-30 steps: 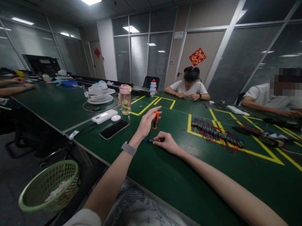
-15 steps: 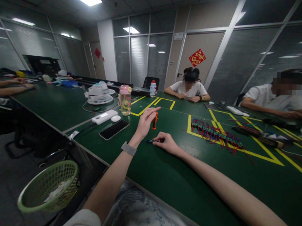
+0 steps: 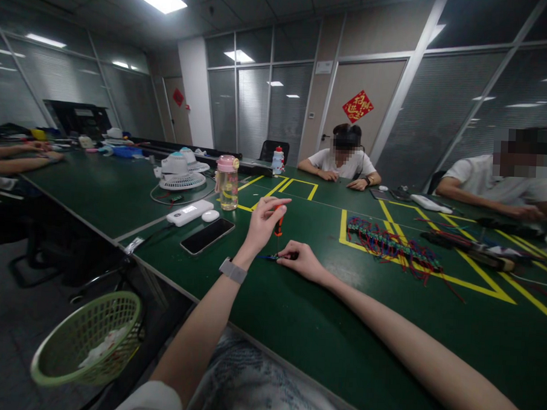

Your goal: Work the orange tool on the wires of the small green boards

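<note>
My left hand (image 3: 264,221), with a grey watch band at the wrist, has its thumb and fingers closed on the handle of an orange-and-black screwdriver (image 3: 278,228). The screwdriver stands upright, and its thin shaft points down at a small green circuit board (image 3: 273,257) with a dark wire. Pinching that board against the table is my right hand (image 3: 302,260). Its fingers hide part of the board, so I cannot make out exactly where the screwdriver tip meets it.
On the green table (image 3: 295,339) lie a phone (image 3: 207,236), a white power strip (image 3: 190,213) and a pink-lidded bottle (image 3: 228,185). Several wired boards (image 3: 394,245) form a row at right. Two people sit across; another person's hands (image 3: 42,152) show far left. A green basket (image 3: 86,336) stands below left.
My left thumb and fingers have shifted slightly around the screwdriver handle, covering more of it. My right hand stays on the board. Across the table, a co-worker's hand has moved a little.
</note>
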{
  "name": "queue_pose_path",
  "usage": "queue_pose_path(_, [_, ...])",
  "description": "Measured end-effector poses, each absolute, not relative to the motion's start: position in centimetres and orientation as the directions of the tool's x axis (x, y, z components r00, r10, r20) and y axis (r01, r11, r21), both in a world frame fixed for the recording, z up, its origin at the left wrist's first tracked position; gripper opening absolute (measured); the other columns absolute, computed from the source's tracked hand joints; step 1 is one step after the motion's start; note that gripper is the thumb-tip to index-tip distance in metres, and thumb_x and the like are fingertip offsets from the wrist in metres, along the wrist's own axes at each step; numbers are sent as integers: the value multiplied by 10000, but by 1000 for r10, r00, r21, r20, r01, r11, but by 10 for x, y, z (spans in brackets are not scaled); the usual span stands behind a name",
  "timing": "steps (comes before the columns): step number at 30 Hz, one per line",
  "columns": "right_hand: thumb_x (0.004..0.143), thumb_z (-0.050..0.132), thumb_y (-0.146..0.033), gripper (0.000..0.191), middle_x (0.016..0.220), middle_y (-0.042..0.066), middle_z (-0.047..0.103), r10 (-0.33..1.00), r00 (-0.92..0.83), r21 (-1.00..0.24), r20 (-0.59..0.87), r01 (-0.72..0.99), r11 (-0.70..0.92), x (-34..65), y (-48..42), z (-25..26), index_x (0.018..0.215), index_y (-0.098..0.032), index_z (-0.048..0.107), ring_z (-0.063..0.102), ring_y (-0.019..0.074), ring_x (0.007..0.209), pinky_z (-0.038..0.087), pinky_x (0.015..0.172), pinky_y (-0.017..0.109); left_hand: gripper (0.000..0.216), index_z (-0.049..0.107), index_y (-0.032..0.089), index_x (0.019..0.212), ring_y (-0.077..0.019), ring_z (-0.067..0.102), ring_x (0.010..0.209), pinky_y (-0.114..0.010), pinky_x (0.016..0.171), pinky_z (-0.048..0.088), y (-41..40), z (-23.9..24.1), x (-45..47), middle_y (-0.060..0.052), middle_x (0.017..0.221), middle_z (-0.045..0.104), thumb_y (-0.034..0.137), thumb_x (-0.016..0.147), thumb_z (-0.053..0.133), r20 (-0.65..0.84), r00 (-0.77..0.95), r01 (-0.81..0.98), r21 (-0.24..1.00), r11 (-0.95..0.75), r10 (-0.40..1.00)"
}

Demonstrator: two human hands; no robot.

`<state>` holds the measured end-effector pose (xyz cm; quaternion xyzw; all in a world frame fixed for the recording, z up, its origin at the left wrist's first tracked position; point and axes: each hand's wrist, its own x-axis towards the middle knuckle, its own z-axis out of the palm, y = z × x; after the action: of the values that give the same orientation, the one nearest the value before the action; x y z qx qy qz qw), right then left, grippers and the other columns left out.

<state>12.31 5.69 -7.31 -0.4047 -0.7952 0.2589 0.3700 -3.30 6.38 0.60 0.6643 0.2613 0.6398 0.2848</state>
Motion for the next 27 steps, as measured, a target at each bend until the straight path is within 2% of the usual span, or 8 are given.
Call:
queue_pose_path(3, [692, 705, -212, 124, 723, 18, 567, 841, -393, -717, 373, 453, 530, 122, 56, -73, 795, -147, 731, 501, 108, 621, 399, 578, 243, 293, 636, 231, 1113, -209, 511, 1156, -315, 888, 482, 68, 3, -31, -68, 1252, 541, 318, 876, 486, 666, 121, -205, 743, -638, 736])
queue_pose_path(6, [688, 708, -208, 117, 717, 12, 558, 845, -388, -723, 368, 452, 523, 122, 56, -72, 786, -149, 729, 498, 107, 618, 394, 574, 241, 329, 588, 229, 1178, -227, 537, 1148, -362, 887, 497, 69, 2, -29, -80, 1305, 522, 309, 883, 467, 599, 212, -352, 784, -512, 772])
queue_pose_path(9, [688, 709, -207, 115, 710, 6, 552, 843, -390, -723, 370, 449, 525, 122, 56, -71, 788, -155, 729, 498, 108, 623, 394, 580, 240, 347, 579, 212, 1187, -212, 602, 1041, -351, 831, 521, 66, 3, -28, -94, 1216, 588, 303, 860, 510, 562, 239, -333, 814, -477, 792])
queue_pose_path(13, [687, 709, -200, 119, 698, 3, 547, 844, -389, -720, 368, 456, 524, 123, 56, -72, 794, -152, 730, 497, 109, 623, 391, 580, 240, 319, 648, 188, 1067, -148, 621, 820, -269, 710, 522, 61, 6, -30, -61, 978, 648, 293, 765, 646, 610, 143, -160, 792, -590, 780])
queue_pose_path(16, [686, 711, -205, 120, 697, 5, 547, 843, -391, -720, 371, 452, 526, 123, 56, -73, 790, -148, 729, 501, 111, 625, 393, 583, 242, 254, 692, 191, 966, -149, 589, 875, -245, 732, 503, 61, 7, -32, -55, 986, 614, 307, 741, 674, 664, 111, -56, 747, -663, 739])
queue_pose_path(18, [686, 712, -208, 116, 701, 6, 552, 842, -391, -722, 371, 449, 527, 122, 57, -73, 784, -149, 728, 506, 112, 627, 396, 585, 242, 245, 692, 202, 988, -175, 572, 978, -261, 783, 500, 63, 6, -33, -71, 1094, 592, 328, 794, 611, 667, 130, -82, 744, -663, 733])
queue_pose_path(22, [688, 711, -215, 115, 704, 7, 555, 841, -390, -719, 374, 452, 529, 122, 56, -72, 783, -151, 728, 503, 111, 625, 396, 583, 242, 329, 611, 226, 1158, -219, 565, 1084, -348, 864, 500, 66, 4, -31, -83, 1285, 535, 318, 880, 462, 613, 237, -324, 781, -533, 754])
queue_pose_path(27, [701, 701, -211, 115, 733, 18, 576, 841, -399, -716, 365, 457, 527, 122, 55, -71, 794, -151, 732, 508, 112, 638, 406, 597, 244, 354, 600, 189, 1163, -206, 631, 947, -358, 810, 520, 61, 5, -29, -102, 1135, 634, 303, 831, 555, 567, 253, -338, 811, -477, 784])
